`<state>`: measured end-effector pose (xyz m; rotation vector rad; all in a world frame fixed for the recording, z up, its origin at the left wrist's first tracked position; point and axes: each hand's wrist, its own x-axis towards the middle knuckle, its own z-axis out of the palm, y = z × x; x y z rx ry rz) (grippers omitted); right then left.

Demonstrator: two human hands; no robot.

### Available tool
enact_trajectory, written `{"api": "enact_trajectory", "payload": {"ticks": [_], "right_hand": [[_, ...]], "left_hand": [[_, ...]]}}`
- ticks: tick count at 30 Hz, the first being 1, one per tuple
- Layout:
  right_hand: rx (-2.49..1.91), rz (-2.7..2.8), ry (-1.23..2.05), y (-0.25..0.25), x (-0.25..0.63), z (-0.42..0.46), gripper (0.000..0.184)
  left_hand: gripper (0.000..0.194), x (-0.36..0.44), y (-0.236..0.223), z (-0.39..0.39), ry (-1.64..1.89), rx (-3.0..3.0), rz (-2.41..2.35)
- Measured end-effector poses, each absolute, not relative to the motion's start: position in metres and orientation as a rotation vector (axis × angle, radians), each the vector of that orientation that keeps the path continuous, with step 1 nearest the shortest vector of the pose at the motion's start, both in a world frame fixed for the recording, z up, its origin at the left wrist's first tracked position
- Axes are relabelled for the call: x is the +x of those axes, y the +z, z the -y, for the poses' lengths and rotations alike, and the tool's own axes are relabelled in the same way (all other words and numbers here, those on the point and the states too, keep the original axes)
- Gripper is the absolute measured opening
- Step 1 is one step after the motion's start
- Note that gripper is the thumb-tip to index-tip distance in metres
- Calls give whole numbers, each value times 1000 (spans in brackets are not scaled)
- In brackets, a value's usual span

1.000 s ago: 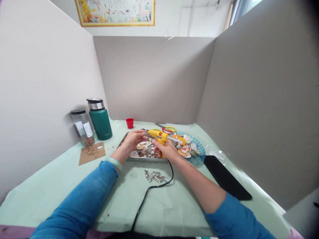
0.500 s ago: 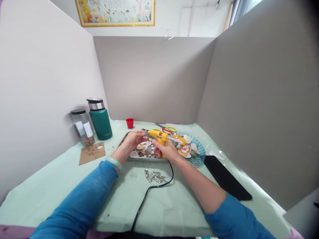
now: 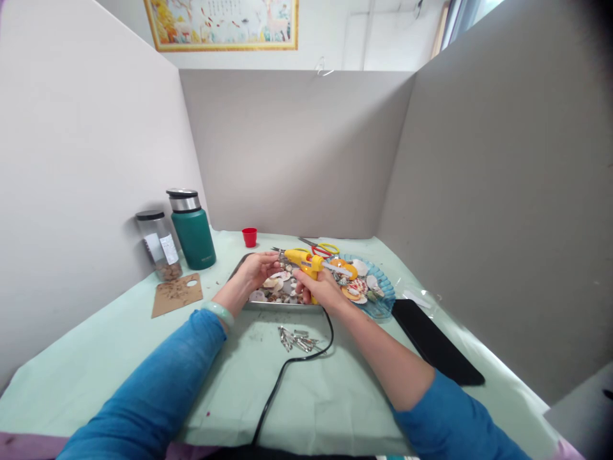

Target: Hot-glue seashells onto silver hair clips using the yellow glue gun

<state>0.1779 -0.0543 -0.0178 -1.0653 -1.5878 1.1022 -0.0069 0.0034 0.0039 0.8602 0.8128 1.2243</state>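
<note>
My right hand (image 3: 320, 289) grips a yellow glue gun (image 3: 302, 260) above a metal tray (image 3: 239, 267) of small shells, its nozzle pointing left. My left hand (image 3: 256, 268) is closed on a small thin metal piece held at the nozzle tip; I cannot make out what it is. The gun's black cord (image 3: 287, 370) runs down across the table toward me. A pile of metal clips (image 3: 295, 339) lies in front of the tray.
A blue glass plate (image 3: 387, 299) of bigger shells sits right of the tray, scissors (image 3: 320, 247) behind it, a black flat pad (image 3: 433, 342) at right. At left stand a green flask (image 3: 192, 229), a jar (image 3: 158, 246), a cardboard piece (image 3: 176, 294) and a red cup (image 3: 249, 236). Grey partition walls enclose the table.
The glue gun's nozzle has crept slightly left toward my left hand's fingertips. Otherwise nothing has visibly moved.
</note>
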Motion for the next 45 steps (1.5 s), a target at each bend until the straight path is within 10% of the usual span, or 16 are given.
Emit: {"api": "enact_trajectory", "payload": {"ticks": [45], "right_hand": [[-934, 1519, 1133, -18, 179, 53, 41]], "left_hand": [[12, -12, 13, 4, 1116, 676, -683]]}}
